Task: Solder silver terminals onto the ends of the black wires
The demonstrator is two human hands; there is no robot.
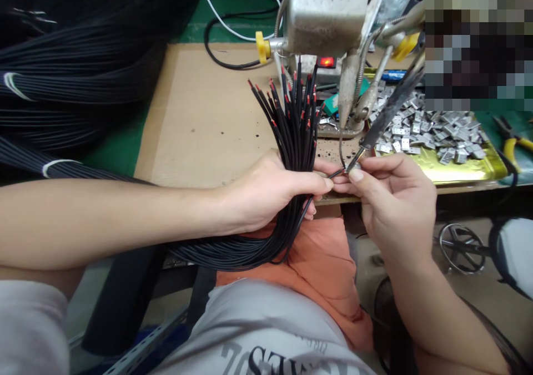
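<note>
My left hand (266,192) is wrapped round a thick bundle of black cables (287,136), whose ends show short red inner wires. Between its thumb and fingers a single cable (336,173) points right, toward the soldering iron. My right hand (395,208) pinches a small metal part (355,166), mostly covered by the thumb, at that cable's end. Just above the pinch, the tip of a mounted soldering iron (385,114) comes down from the upper right. A thin curved solder feed tube (341,147) ends at the same spot.
A soldering machine (328,14) with a lit red switch (327,62) stands behind my hands. Small metal parts (433,122) are heaped on a gold tray (478,170) at right, near yellow-handled pliers (514,142). Tied bundles of black cable (75,81) lie left of the cardboard sheet (200,114).
</note>
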